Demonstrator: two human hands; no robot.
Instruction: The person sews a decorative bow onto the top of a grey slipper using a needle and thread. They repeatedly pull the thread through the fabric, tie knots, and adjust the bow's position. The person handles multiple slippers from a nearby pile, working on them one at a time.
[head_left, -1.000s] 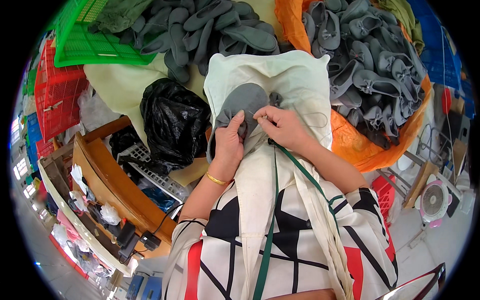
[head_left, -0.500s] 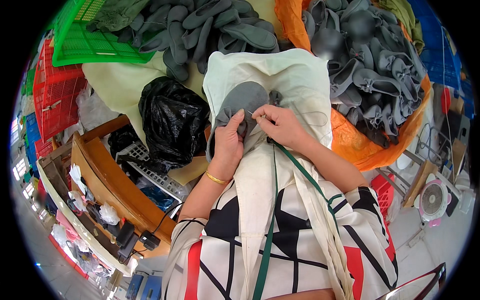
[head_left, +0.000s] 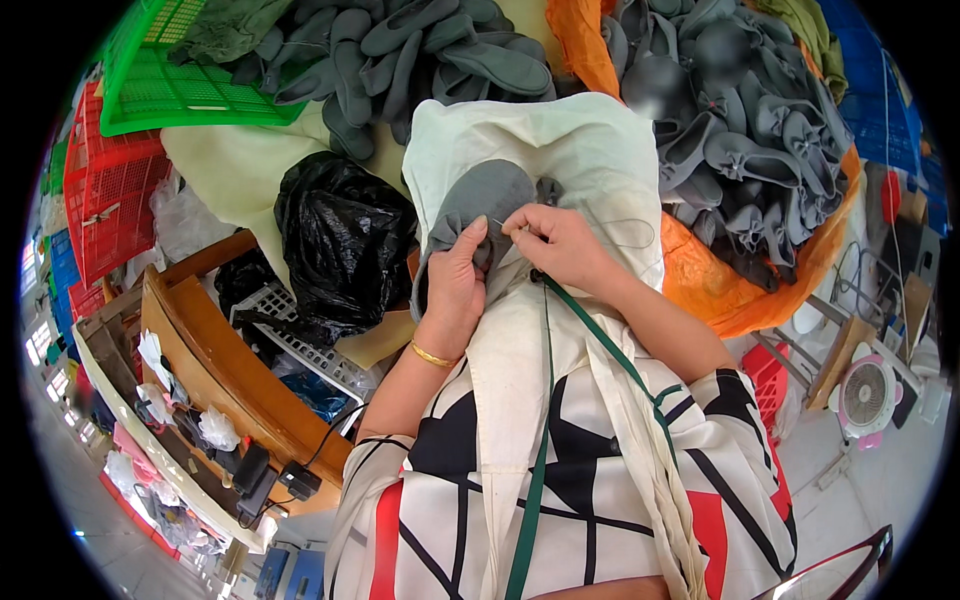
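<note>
My left hand (head_left: 456, 285) is wrapped round a grey fabric shoe (head_left: 497, 185), its thumb pressed on the gathered cloth near the opening. Close beside that thumb, my right hand (head_left: 562, 246) pinches a thin sewing needle (head_left: 499, 223) between thumb and fingertips. The needle's tip is at the shoe's fabric; whether it has pierced it I cannot tell. Dark thread (head_left: 640, 246) loops over the white cloth (head_left: 605, 130) spread across my lap. A small grey fabric bow (head_left: 548, 191) lies on that cloth, right of the shoe.
Grey shoes (head_left: 400, 60) are heaped at the far left beside a green crate (head_left: 200, 115). At the far right, an orange sack (head_left: 715, 300) holds shoes with bows (head_left: 755, 160). A black plastic bag (head_left: 340, 230) and wooden drawer unit (head_left: 215, 350) stand left; a fan (head_left: 867, 392) is right.
My right hand has shifted very slightly to the left, close to the left thumb. The left hand keeps its hold on the shoe; the view has moved a little.
</note>
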